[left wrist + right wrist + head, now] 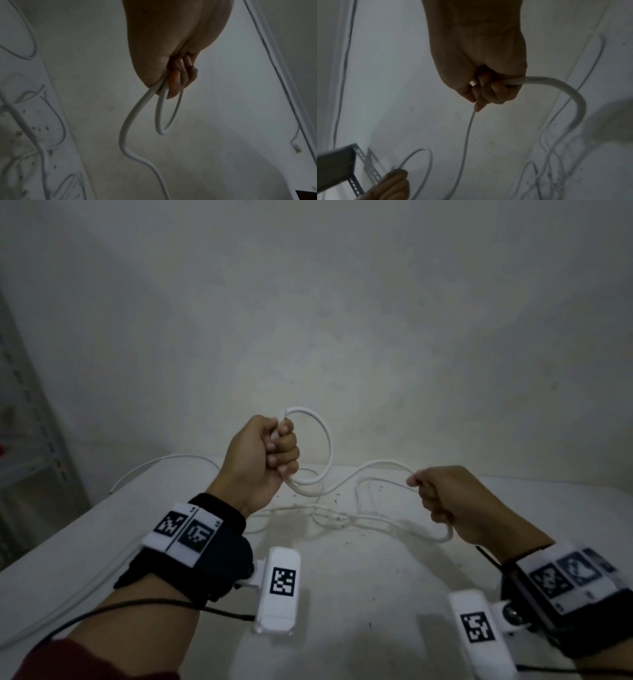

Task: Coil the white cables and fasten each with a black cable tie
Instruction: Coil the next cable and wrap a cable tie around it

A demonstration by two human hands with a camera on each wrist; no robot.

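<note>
The left hand [260,455] was fisted around a white cable [327,446], fingers curled over its end and one finished round loop [169,112] that stood up beside the knuckles; the right hand [445,498] was also closed on the same cable farther along, its fingers [488,92] wrapped round a stretch that curved out of the fist in a stiff arc. Both hands were raised above a white table [359,594], well apart from each other, with the cable sagging between them in a shallow wave. The table's far edge met a pale plaster wall [308,302], and its left edge ran diagonally toward a grey slotted metal shelf frame [37,419]; the near tabletop lay open under the wrists. The rest of the cable sprawled in a loose tangle [329,517] on the table between and beyond the hands, one long run [164,462] sweeping off to the left edge. The cable was smooth, round and fairly thick, and dark specks [342,498] dotted the matte surface around the tangle.
</note>
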